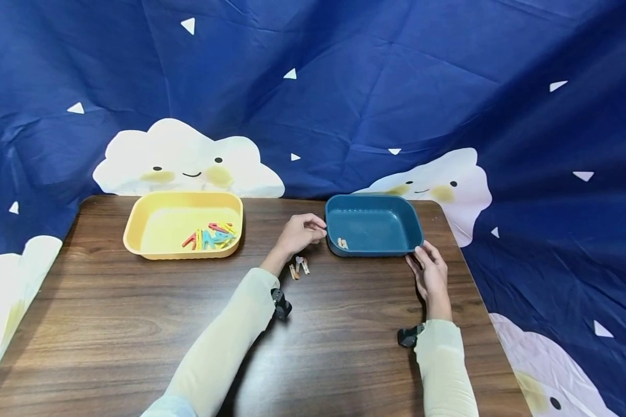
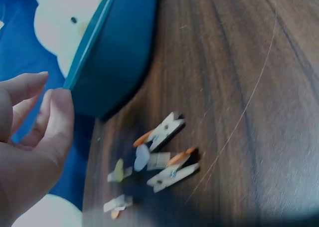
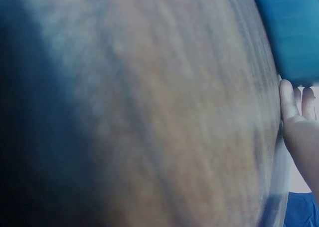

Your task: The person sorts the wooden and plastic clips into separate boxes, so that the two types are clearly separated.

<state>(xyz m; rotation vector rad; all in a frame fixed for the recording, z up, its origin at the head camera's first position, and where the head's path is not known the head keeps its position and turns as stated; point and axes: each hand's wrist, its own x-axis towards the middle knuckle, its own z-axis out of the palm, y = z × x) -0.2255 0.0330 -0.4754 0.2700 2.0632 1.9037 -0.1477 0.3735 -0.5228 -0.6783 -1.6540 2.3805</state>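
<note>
While the left hand (image 1: pixel 298 234) meets the left edge of the blue tray (image 1: pixel 378 226), the right hand (image 1: pixel 430 272) touches its near right corner (head view); the left fingers are slightly parted, the right ones loosely spread. Light clothespins (image 1: pixel 342 243) lie inside the blue tray, near its front left corner; wooden clothespins (image 1: pixel 305 266) lie on the surface (image 1: pixel 344 324) beside the left wrist. At left, a yellow tray (image 1: pixel 159 231) contains coloured clothespins (image 1: pixel 221 237).

Left wrist view: one fingertip reaches the blue tray's rim; the wooden clothespins bear small orange, yellow and pale pieces.

Right wrist view: nearly straight fingers meet the blue tray's end.
</note>
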